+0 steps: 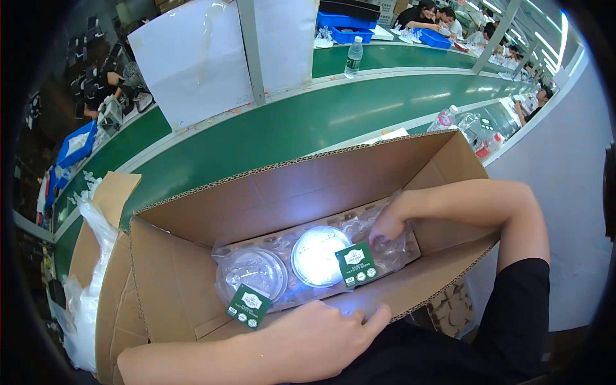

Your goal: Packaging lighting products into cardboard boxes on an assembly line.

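Note:
An open cardboard box (237,186) stands before me, its long side running left to right. Inside, a round clear-lidded item (256,273) in plastic lies at the left, with a green square tag (249,306) on it. Beside it a bright round disc (319,255) glows white, and another green tag (356,264) overlaps its right edge. My right hand (389,221) reaches into the box's right end, its bent fingers closed on a clear plastic bag (401,244); the fingertips are partly hidden. Across the near wall lies my left hand (327,337), fingers curled over the box edge.
Behind the box runs a green conveyor belt (282,131). Plastic bottles (444,119) stand at the right, another bottle (353,58) farther back. Clear plastic bags (86,289) hang by the left flap. Molded brown trays (449,311) sit below right. Other people work far off.

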The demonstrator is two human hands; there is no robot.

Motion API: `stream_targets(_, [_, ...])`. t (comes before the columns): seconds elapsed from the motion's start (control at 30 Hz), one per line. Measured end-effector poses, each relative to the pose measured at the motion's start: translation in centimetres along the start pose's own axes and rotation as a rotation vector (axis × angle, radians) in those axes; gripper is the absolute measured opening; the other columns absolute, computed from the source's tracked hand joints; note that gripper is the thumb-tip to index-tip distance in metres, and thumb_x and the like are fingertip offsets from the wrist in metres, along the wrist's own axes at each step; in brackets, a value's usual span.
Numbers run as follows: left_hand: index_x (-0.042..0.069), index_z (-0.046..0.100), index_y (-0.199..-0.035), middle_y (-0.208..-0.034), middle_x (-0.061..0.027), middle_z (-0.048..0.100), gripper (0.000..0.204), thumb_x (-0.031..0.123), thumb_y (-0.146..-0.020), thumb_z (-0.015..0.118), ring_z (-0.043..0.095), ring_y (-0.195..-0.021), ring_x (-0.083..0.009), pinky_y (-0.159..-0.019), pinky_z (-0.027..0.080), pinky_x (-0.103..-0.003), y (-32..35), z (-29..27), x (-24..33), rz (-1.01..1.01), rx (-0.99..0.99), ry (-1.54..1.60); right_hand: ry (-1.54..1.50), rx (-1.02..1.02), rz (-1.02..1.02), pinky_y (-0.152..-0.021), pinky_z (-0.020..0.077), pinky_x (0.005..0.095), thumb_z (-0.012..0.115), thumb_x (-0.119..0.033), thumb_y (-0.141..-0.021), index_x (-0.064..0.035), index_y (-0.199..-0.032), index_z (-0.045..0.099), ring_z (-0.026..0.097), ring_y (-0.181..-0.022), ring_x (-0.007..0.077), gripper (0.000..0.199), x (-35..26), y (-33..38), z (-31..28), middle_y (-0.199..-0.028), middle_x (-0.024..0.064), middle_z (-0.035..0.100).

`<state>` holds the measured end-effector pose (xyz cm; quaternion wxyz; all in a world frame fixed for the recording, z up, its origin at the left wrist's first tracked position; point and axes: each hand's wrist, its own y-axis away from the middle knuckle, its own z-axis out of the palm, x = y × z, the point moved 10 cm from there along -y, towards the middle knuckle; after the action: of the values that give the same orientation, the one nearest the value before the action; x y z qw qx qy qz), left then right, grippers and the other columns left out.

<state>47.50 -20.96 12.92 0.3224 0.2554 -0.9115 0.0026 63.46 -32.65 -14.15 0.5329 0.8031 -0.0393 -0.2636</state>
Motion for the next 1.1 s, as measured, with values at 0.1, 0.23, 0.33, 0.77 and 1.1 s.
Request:
stream_targets(0.1, [-0.004, 0.042, -0.141, -0.088, -0.0177, 0.066, 0.066, 0.006, -0.079, 0.060, 0.070, -0.058, -0.0346, -0.048, 0.055, -0.045, 0.0, 0.2, 0.0, -0.005, -0.088, 0.018, -0.037, 0.039, -0.021, -0.109, 0.0456, 0.0467, 0.061, -0.032, -0.098, -0.0058, -0.146, 0.053, 0.058, -0.130, 0.0360, 0.055, 1.4, -0.8, 2.0, -0.138, 0.0224, 0.062])
stream_targets(0.23, [-0.004, 0.044, -0.139, -0.089, -0.0165, 0.066, 0.057, 0.014, -0.089, 0.062, 0.071, -0.066, -0.0329, -0.052, 0.057, -0.042, 0.2, 0.5, -0.5, -0.063, -0.156, -0.008, 0.110, 0.152, 0.460, -0.106, 0.0491, 0.0488, 0.061, -0.026, -0.097, 0.0007, -0.137, 0.059, 0.063, -0.126, 0.0375, 0.049, 3.0, 5.6, -4.9, -0.136, 0.0236, 0.064])
stream_targets(0.33, [-0.004, 0.056, -0.121, -0.092, -0.0194, 0.068, 0.039, 0.008, -0.084, 0.062, 0.070, -0.072, -0.0344, -0.061, 0.055, -0.044, 0.4, -2.1, 0.3, -0.036, 0.107, 0.016, 0.034, 0.191, 0.500, -0.098, 0.0532, 0.0497, 0.060, -0.027, -0.099, 0.0024, -0.133, 0.060, 0.067, -0.116, 0.0377, 0.044, 3.9, 6.9, -5.8, -0.126, 0.0240, 0.069])
stream_targets(0.77, [-0.003, 0.055, -0.109, -0.089, -0.0202, 0.067, 0.026, 0.004, -0.084, 0.061, 0.070, -0.069, -0.0357, -0.057, 0.055, -0.043, 0.4, -2.4, 0.3, -0.034, 0.156, 0.032, -0.232, 0.149, 0.208, -0.099, 0.0510, 0.0497, 0.064, -0.028, -0.098, -0.0074, -0.152, 0.046, 0.065, -0.118, 0.0377, 0.060, 2.9, -1.8, 2.9, -0.127, 0.0222, 0.067])
stream_targets(1.1, [-0.003, 0.056, -0.114, -0.087, -0.0181, 0.068, 0.028, 0.009, -0.089, 0.058, 0.070, -0.066, -0.0333, -0.054, 0.055, -0.041, 0.4, -2.2, 0.2, -0.026, 0.174, 0.005, -0.009, 0.060, 0.278, -0.097, 0.0544, 0.0515, 0.069, -0.032, -0.096, -0.0066, -0.145, 0.052, 0.064, -0.121, 0.0374, 0.058, 1.2, 0.0, 1.9, -0.135, 0.0207, 0.062])
